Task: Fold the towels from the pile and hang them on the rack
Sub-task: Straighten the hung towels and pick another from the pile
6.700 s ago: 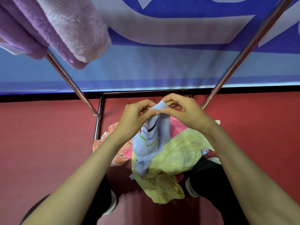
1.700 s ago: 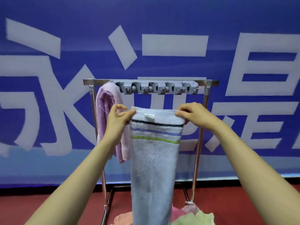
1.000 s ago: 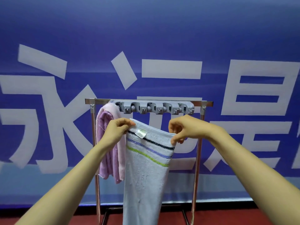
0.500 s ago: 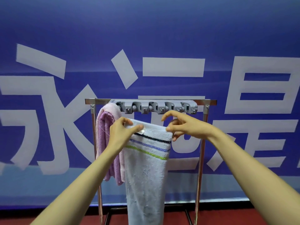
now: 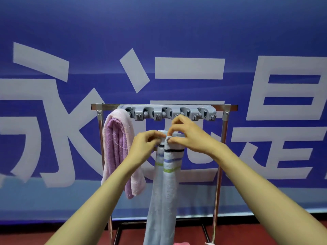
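The light blue striped towel (image 5: 165,191) hangs long and narrow in front of the rack (image 5: 230,107), folded in on itself lengthwise. Its top edge is just below the grey clip strip (image 5: 167,113) on the rack's top bar. The left hand (image 5: 144,147) pinches that edge from the left with curled fingers. The right hand (image 5: 189,137) pinches it from the right, and the two hands nearly meet. A pink and purple towel (image 5: 116,152) hangs at the rack's left end. A blue banner (image 5: 159,32) stands behind.
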The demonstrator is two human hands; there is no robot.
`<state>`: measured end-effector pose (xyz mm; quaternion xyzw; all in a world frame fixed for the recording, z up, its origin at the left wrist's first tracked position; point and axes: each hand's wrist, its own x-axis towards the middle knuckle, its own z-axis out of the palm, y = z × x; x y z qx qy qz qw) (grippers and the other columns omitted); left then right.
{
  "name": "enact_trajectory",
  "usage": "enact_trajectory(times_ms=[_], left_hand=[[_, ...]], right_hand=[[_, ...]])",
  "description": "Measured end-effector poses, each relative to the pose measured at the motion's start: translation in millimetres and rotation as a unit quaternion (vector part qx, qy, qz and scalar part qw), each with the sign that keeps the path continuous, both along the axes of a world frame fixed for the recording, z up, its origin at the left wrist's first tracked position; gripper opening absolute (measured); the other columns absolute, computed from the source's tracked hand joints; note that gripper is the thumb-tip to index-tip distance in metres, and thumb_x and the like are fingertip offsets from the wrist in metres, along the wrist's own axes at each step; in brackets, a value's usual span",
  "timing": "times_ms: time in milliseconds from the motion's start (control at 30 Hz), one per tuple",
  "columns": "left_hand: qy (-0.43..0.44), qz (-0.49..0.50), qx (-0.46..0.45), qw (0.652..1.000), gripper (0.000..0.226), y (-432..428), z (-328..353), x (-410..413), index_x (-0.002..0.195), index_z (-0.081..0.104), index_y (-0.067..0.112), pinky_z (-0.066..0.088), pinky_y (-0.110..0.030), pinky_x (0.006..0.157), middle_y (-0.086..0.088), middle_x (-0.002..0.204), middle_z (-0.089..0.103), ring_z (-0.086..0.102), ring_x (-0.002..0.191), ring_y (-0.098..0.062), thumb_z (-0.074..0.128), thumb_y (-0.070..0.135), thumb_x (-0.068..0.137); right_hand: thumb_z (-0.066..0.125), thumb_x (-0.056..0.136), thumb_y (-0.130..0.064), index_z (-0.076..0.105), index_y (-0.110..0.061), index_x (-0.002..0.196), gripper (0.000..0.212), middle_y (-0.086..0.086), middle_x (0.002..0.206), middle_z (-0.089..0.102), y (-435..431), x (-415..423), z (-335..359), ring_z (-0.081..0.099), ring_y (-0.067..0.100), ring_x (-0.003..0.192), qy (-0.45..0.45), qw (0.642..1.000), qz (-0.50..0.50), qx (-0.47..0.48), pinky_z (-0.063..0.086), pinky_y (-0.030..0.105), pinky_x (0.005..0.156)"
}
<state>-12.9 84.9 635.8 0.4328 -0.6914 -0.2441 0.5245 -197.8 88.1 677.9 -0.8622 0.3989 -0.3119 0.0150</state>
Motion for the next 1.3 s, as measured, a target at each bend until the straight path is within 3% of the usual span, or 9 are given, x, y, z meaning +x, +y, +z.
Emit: enact_trajectory(times_ms=[133,267,467,600,700,800,933,1100,1300], left_hand=[[0.141,-0.087,0.035,0.986,0.021,12,2,-2,0.086,0.047,0.009,0.056,-0.026,0.064,-0.013,0.078,0.067,0.064,0.075,-0.021,0.060,-0.007,0.087],[0.191,-0.128,0.052,0.972,0.024,14,-3,-2,0.089,0.042,0.012,0.054,-0.027,0.066,-0.019,0.082,0.067,0.066,0.076,-0.022,0.060,-0.003,0.090],[0.212,-0.144,0.050,0.965,0.024,15,-10,-2,0.093,0.042,0.013,0.053,-0.024,0.068,0.001,0.071,0.069,0.068,0.073,-0.012,0.062,0.001,0.089],[0.273,-0.126,0.055,0.952,0.034,11,-12,-4,0.091,0.039,0.014,0.055,-0.025,0.063,-0.002,0.074,0.073,0.070,0.069,-0.014,0.064,-0.008,0.083],[0.319,-0.139,0.075,0.935,0.033,8,-10,0,0.091,0.041,0.014,0.056,-0.024,0.059,-0.002,0.075,0.073,0.070,0.067,-0.013,0.063,-0.009,0.083],[0.294,-0.145,0.078,0.941,0.032,7,-11,1,0.093,0.043,0.013,0.055,-0.023,0.057,-0.001,0.075,0.074,0.070,0.067,-0.013,0.064,-0.008,0.083],[0.290,-0.130,0.065,0.946,0.030,4,-10,-3,0.093,0.045,0.014,0.055,-0.023,0.057,-0.001,0.076,0.074,0.071,0.070,-0.013,0.065,-0.006,0.083],[0.327,-0.086,0.084,0.937,0.031,-3,-6,-5,0.096,0.046,0.014,0.052,-0.021,0.053,0.001,0.076,0.071,0.068,0.065,-0.010,0.069,-0.002,0.083],[0.416,-0.066,0.220,0.880,0.038,-24,-20,4,0.125,0.051,-0.008,0.055,-0.020,0.052,-0.007,0.073,0.070,0.066,0.054,-0.007,0.060,0.010,0.093]], right_hand=[[0.068,0.086,-0.031,0.066,-0.024,0.089,0.008,-0.011,0.088,0.064,-6,7,-5,0.058,0.006,0.086,-0.046,0.999,-0.005,-0.005,0.051,0.039,0.083],[0.078,0.078,-0.027,0.062,-0.022,0.085,0.018,-0.007,0.081,0.067,-6,13,-11,0.062,0.005,0.080,-0.175,0.984,0.005,0.032,0.053,0.031,0.082],[0.083,0.071,-0.033,0.058,-0.022,0.083,0.029,-0.007,0.077,0.065,-7,15,-18,0.059,0.008,0.075,-0.247,0.967,-0.009,0.056,0.049,0.025,0.073],[0.079,0.075,-0.035,0.059,-0.022,0.097,0.032,-0.011,0.096,0.063,-7,7,-23,0.056,-0.003,0.088,-0.272,0.960,-0.013,0.073,0.043,0.013,0.077],[0.076,0.077,-0.032,0.056,-0.018,0.118,0.047,-0.003,0.116,0.063,-7,-10,-37,0.059,0.009,0.108,-0.301,0.926,0.022,0.226,0.049,0.022,0.091],[0.062,0.091,-0.012,0.062,-0.016,0.114,0.024,0.001,0.108,0.069,-4,-18,-56,0.064,0.014,0.099,-0.341,0.886,0.077,0.303,0.055,0.025,0.082],[0.055,0.095,-0.013,0.060,-0.014,0.116,0.022,0.000,0.103,0.066,-1,-14,-62,0.063,0.006,0.085,-0.413,0.850,0.095,0.313,0.051,0.015,0.065],[0.069,0.085,-0.009,0.063,-0.014,0.115,0.031,-0.001,0.108,0.071,-4,-13,-86,0.068,0.013,0.099,-0.337,0.875,0.078,0.338,0.054,0.021,0.078],[0.068,0.086,-0.009,0.067,-0.008,0.101,0.015,0.004,0.093,0.073,-8,-3,-97,0.067,0.013,0.083,-0.418,0.854,0.030,0.309,0.056,0.026,0.076]])
